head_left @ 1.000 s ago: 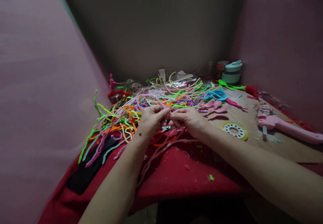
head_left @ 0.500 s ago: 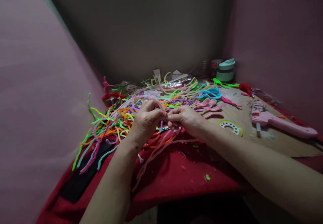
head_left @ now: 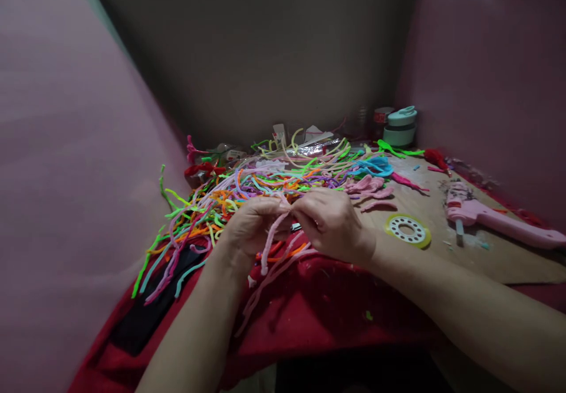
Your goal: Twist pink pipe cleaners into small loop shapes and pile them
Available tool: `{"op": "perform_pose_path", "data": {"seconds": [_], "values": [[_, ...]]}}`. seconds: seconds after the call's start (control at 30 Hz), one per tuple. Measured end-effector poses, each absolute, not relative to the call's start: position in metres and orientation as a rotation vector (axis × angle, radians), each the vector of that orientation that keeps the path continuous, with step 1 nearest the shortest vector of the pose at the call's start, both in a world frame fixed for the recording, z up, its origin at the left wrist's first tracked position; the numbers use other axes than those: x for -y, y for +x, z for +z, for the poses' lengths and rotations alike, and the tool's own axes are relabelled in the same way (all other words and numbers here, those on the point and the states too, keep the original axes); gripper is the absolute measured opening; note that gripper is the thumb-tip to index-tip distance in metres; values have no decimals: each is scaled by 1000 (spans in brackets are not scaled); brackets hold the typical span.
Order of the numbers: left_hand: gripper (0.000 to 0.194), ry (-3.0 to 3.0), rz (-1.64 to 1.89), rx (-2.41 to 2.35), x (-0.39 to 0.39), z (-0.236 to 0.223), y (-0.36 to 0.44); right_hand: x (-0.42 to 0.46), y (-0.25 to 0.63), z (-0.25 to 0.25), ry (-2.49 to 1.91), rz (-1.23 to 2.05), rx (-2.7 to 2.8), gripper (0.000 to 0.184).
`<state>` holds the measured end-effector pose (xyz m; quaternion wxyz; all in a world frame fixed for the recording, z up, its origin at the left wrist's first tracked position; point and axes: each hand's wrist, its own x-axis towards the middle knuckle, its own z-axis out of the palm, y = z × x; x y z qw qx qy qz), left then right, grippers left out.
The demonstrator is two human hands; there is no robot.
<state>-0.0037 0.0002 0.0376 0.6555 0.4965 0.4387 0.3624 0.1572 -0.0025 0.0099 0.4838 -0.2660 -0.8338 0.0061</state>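
Note:
Between my two hands is a pink pipe cleaner [head_left: 270, 241], bent over at the top with one end hanging down. My left hand [head_left: 252, 228] pinches it with thumb and forefinger. My right hand [head_left: 329, 222] is closed at the same spot, its fingertips pressed on the pipe cleaner's bend. More pink pipe cleaners [head_left: 260, 290] lie below on the red cloth. Behind the hands spreads a heap of coloured pipe cleaners [head_left: 212, 198]. A metal tool, mostly covered by my right hand, shows a small bit between the hands.
On the brown board [head_left: 477, 269] at the right lie a pink glue gun [head_left: 499, 219], a yellow-and-white ring [head_left: 407, 231] and bent pink pieces [head_left: 367, 186]. A mint-green container [head_left: 400, 127] stands behind. Black cloth [head_left: 141, 316] lies left on the red cloth [head_left: 327, 316].
My right hand has turned over, its back now more in view. The pink pipe cleaner's end now hangs down in front of my left fingers. The view has shifted slightly.

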Motion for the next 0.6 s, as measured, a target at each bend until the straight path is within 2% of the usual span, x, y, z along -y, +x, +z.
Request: {"op": "perform_pose_path", "data": {"seconds": [0.07, 0.13, 0.3, 0.4, 0.5, 0.6], "values": [[24, 1018, 775, -919, 0, 37, -1, 3, 158, 9, -623, -116, 2009, 23], [22, 1058, 849, -951, 3, 38, 1, 2, 158, 9, -628, -34, 1951, 21], [12, 1699, 1335, -1138, 14, 46, 1, 2, 158, 15, -683, 786, 1712, 17], [8, 2177, 1420, -1110, 15, 49, -2, 1, 159, 19, -623, 1108, 1608, 15], [7, 2287, 1347, -1134, 15, 49, -4, 2, 159, 21, -623, 1125, 1625, 16], [16, 1968, 1178, -1198, 14, 46, -3, 3, 160, 19, -691, 850, 1771, 17]]}}
